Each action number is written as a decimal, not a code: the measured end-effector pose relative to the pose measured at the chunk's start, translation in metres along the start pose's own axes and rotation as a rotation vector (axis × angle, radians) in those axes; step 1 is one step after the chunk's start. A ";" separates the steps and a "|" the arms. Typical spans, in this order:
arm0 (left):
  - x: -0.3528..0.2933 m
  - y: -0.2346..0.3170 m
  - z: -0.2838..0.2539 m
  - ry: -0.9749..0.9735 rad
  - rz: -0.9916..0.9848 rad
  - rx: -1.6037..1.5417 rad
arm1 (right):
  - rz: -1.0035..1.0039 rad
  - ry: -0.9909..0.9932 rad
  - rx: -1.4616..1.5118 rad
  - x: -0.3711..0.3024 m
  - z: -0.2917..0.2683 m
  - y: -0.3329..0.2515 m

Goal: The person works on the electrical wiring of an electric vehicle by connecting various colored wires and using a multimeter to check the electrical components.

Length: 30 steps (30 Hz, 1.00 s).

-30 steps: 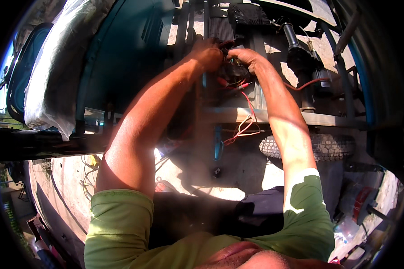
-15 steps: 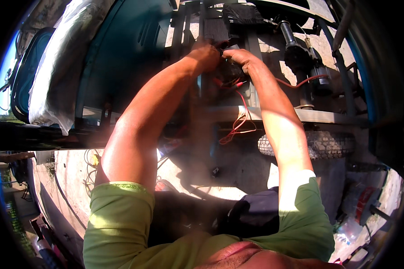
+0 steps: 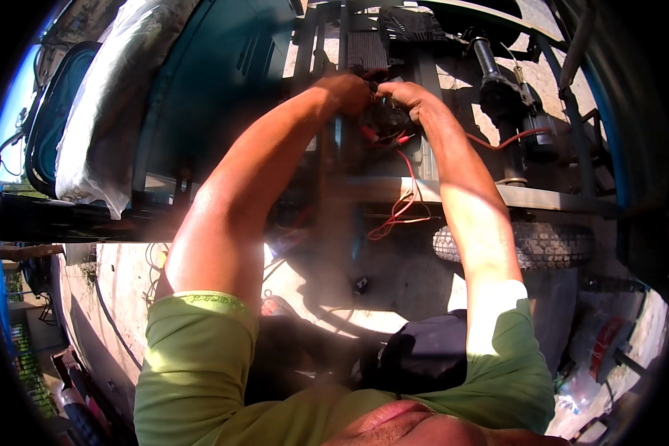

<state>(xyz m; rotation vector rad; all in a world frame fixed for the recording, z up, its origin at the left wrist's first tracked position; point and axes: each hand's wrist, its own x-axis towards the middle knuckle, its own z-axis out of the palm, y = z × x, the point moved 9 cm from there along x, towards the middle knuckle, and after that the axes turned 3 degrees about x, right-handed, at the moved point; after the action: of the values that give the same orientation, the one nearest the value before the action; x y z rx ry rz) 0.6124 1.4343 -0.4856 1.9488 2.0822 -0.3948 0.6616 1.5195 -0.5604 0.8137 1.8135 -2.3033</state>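
Both my arms reach forward over an open metal vehicle frame (image 3: 453, 192). My left hand (image 3: 348, 92) is closed, its fingertips around something small and dark. Close beside it, my right hand (image 3: 405, 97) is closed too, with thumb and fingers pinched towards the left hand. What either one grips is too small and shaded to name. Just below the hands lies a tangle of wires (image 3: 388, 123), partly hidden by them. A red connector (image 3: 404, 140) sits at its lower edge, and a loop of thin red wire (image 3: 400, 212) hangs down over the frame's near rail.
Beyond my hands is a finned metal box (image 3: 366, 49). An axle with a motor (image 3: 502, 100) stands at the right, a red cable (image 3: 509, 140) running to it. A tyre (image 3: 550, 244) lies below the rail. At the left are a teal panel (image 3: 215, 74) and a plastic-wrapped pad (image 3: 111, 111).
The whole view has shifted slightly, so the scene sits a little further right. My hands stay close together at the same spot above the wires.
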 end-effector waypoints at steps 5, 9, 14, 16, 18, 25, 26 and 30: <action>0.004 0.001 0.001 0.115 -0.007 0.121 | 0.036 0.090 0.040 -0.025 0.008 -0.008; -0.012 0.018 -0.018 0.227 -0.047 0.386 | 0.021 0.092 0.019 -0.022 0.003 -0.006; -0.012 0.021 -0.019 0.291 -0.108 0.456 | 0.035 0.080 0.067 -0.017 0.002 -0.003; -0.017 0.023 -0.021 0.294 -0.132 0.423 | 0.039 0.086 0.068 -0.023 0.006 -0.006; -0.024 0.025 -0.025 0.339 -0.141 0.373 | 0.017 0.115 0.055 -0.034 0.010 -0.013; -0.018 0.023 -0.021 0.304 -0.142 0.338 | 0.008 0.126 0.048 -0.037 0.006 -0.013; -0.018 0.021 -0.020 0.297 -0.118 0.355 | -0.006 0.121 0.026 -0.036 0.007 -0.014; -0.021 0.020 -0.016 0.232 -0.126 0.381 | 0.002 0.110 0.045 -0.030 0.009 -0.012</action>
<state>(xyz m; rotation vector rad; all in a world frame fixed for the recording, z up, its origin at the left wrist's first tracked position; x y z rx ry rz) 0.6332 1.4223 -0.4634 2.1640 2.4327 -0.6630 0.6798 1.5071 -0.5349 0.9664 1.8078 -2.3500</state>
